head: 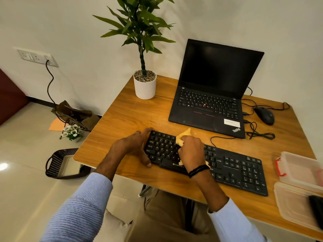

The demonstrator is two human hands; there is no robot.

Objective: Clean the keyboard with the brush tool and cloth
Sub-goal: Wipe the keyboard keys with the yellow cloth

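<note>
Now right hand (189, 151) grips crumpled yellow cloth (182, 137), wiping black full-size keyboard (227, 165) on wooden bench (125, 116); left hand (134, 145), fingers curled round its left end, steadies it against sliding.

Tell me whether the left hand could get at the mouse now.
Probably not. The left hand holds the left end of the keyboard, and the mouse lies at the far right, past the laptop and the right hand holding the cloth.

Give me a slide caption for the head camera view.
Right hand holds a yellow cloth on the black keyboard; left hand grips its left end.
</note>
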